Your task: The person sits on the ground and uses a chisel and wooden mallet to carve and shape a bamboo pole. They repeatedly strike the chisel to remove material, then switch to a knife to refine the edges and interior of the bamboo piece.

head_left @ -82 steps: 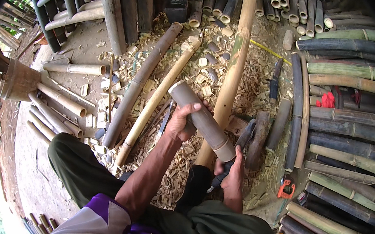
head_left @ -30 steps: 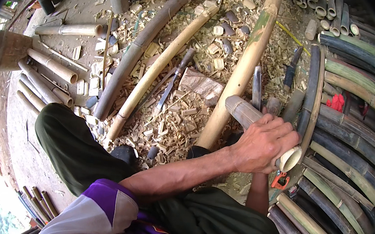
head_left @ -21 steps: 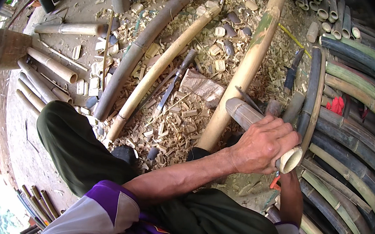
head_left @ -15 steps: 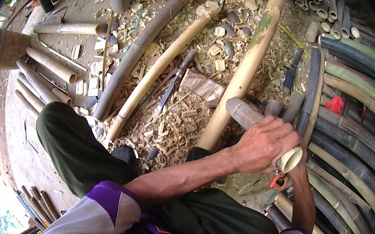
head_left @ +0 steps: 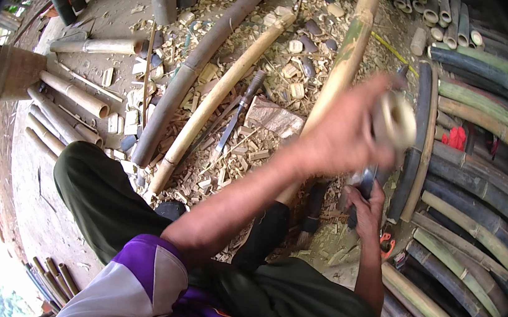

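My left hand [head_left: 355,123] is raised and smeared by motion, its fingers wrapped round a short bamboo tube [head_left: 403,122] whose hollow pale end faces up at me. Lower down and closer to my body, my right hand [head_left: 370,210] is closed on a dark tool [head_left: 364,180] with a shiny spot; its kind is unclear, partly hidden by the left hand. A long pale bamboo pole [head_left: 347,63] with a green patch runs beneath my left hand and forearm. A wooden-handled blade [head_left: 237,116] lies left of it on the shavings, beside a cut wood block [head_left: 274,116].
Two long poles, one grey-brown [head_left: 199,64] and one pale [head_left: 220,101], lie at left over scattered wood chips. Stacked bamboo poles [head_left: 477,178] line my right side, with a red cloth [head_left: 455,137] among them. An orange item [head_left: 386,244] lies beside my right forearm.
My left hand has lifted the bamboo tube up and turned its open end. My right hand has come away from the tube, nearer and to the left, and now shows a dark tool.
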Tool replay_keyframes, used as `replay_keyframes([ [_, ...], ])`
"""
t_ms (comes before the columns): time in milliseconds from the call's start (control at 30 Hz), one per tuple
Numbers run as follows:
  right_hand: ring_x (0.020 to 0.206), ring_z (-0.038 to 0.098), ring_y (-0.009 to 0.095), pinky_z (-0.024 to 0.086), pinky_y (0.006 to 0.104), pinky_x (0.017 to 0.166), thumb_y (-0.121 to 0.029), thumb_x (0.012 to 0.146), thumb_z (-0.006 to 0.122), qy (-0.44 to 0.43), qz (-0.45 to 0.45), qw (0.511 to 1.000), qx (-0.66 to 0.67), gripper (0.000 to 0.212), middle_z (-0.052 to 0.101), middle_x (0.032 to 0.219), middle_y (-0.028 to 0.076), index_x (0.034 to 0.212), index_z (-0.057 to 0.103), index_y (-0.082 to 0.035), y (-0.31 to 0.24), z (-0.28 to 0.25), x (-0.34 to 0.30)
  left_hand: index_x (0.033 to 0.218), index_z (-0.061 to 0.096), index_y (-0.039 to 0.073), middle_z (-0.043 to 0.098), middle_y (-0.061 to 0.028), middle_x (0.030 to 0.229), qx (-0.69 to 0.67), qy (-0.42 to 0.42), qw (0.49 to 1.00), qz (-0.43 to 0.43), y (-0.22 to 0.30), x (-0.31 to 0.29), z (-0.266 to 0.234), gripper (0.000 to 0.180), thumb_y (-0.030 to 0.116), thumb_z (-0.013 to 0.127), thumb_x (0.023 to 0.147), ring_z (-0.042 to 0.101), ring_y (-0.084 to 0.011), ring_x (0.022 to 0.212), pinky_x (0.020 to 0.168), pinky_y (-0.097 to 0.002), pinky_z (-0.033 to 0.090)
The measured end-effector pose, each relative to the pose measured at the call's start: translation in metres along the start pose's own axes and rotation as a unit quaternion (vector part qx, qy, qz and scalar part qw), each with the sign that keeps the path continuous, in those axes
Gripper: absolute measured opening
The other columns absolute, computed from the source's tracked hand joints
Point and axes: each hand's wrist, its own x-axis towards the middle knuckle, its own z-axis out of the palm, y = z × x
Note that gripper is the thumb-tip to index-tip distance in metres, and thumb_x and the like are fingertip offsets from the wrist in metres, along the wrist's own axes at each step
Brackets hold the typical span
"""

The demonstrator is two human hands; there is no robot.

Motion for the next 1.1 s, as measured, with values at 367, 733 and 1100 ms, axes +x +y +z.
replay_keyframes([
  [367, 0.071, 0.061, 0.014, 0.051, 0.0304, 0.063, -0.009, 0.083, 0.079, -0.009, -0.114, 0.988, -0.102, 0.062, 0.063, 0.090, 0.002, 0.138, 0.050, -0.005, -0.011, 0.023, 0.010, 0.099, 0.058, 0.006, 0.060, -0.0119, 0.091, 0.216, -0.048, 0.967, 0.127, 0.021, -0.030, 0.081, 0.052, 0.015, 0.083, 0.054, 0.061, -0.0322, 0.092, 0.079, -0.0434, 0.049],
  [733, 0.073, 0.063, 0.021, 0.051, 0.0352, 0.065, -0.013, 0.085, 0.076, -0.011, -0.150, 0.967, -0.206, 0.051, 0.064, 0.089, 0.006, 0.131, 0.054, -0.004, -0.019, 0.029, 0.018, 0.095, 0.056, 0.004, 0.058, -0.0122, 0.092, 0.163, 0.006, 0.981, 0.106, 0.001, -0.034, 0.072, 0.053, 0.019, 0.082, 0.051, 0.059, -0.0331, 0.092, 0.079, -0.0444, 0.047],
  [1100, 0.075, 0.064, 0.028, 0.051, 0.0401, 0.068, -0.016, 0.087, 0.073, -0.036, -0.195, 0.908, -0.369, 0.041, 0.066, 0.087, 0.009, 0.123, 0.057, -0.004, -0.040, 0.031, 0.038, 0.094, 0.058, 0.009, 0.052, -0.0063, 0.089, 0.180, 0.059, 0.969, 0.155, -0.006, -0.053, 0.072, 0.049, 0.017, 0.077, 0.051, 0.056, -0.0273, 0.091, 0.082, -0.0397, 0.043],
])
